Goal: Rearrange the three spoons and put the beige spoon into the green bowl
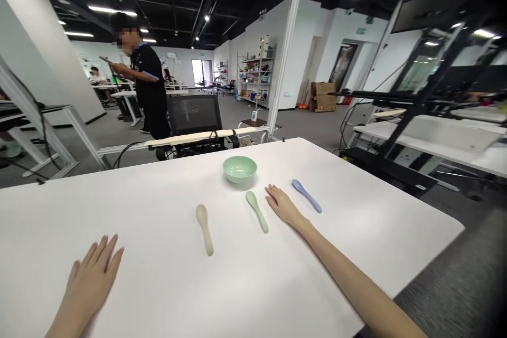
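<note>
Flat on the white counter [356, 222], both my hands show open and empty on the feed. The right hand [283, 206] rests with its fingers [273, 194] spread and lying lightly on the surface, gripping nothing. The left hand [90, 285] lies the same way, well apart near the counter's close edge, its fingers also open and holding nothing.

Just left of my right fingers lies a pale green plastic spoon [257, 211], its bowl end close to the fingertips but not clearly touching them. Just right of those fingers, a slim periwinkle-blue plastic spoon [306, 195] lies at a slant, near but apart. Farther left, between my two hands, sits a beige plastic spoon [204, 228], its bowl end pointing away from me. Ahead of the right fingers stands a round pale green bowl [240, 169], upright and beyond the green spoon.

From here, I judge each spoon's narrow handle the surest place to pinch, approached slowly because smooth plastic lying flat could skate. Well beyond the counter, a person in a dark polo shirt [149, 82] stands behind a black mesh office chair [194, 116], hands apart from mine
</note>
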Motion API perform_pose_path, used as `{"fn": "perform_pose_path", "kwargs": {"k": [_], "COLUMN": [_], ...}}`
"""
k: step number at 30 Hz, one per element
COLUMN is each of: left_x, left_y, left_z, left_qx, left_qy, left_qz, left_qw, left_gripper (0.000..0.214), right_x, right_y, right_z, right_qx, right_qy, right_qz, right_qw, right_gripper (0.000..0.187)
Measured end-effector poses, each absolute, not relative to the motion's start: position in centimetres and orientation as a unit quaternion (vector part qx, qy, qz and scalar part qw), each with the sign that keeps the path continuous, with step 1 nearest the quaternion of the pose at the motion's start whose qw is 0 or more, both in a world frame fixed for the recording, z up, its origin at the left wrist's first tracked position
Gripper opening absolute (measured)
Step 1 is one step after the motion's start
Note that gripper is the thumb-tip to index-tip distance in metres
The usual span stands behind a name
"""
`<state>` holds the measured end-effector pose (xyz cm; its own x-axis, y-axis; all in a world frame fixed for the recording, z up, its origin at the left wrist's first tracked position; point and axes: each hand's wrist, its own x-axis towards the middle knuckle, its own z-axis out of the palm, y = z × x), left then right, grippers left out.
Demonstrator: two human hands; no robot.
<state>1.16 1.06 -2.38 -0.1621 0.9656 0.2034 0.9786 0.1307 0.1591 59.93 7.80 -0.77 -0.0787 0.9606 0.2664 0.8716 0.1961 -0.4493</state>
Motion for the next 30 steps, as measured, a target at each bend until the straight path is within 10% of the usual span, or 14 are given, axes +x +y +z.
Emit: {"fn": "perform_pose_path", "kwargs": {"k": [30], "left_x": [2.9], "left_y": [0.2], "left_z": [-0.9], "left_qx": [-0.629], "left_qy": [-0.761], "left_qz": [-0.157], "left_qw": [0.003], "left_gripper": [0.074], "right_x": [59.7], "right_y": [7.5], "right_z": [-0.1], "right_qx": [-0.639], "right_qy": [-0.727], "right_qz": [0.055], "right_qw": [0.245], "right_gripper": [0.053]}}
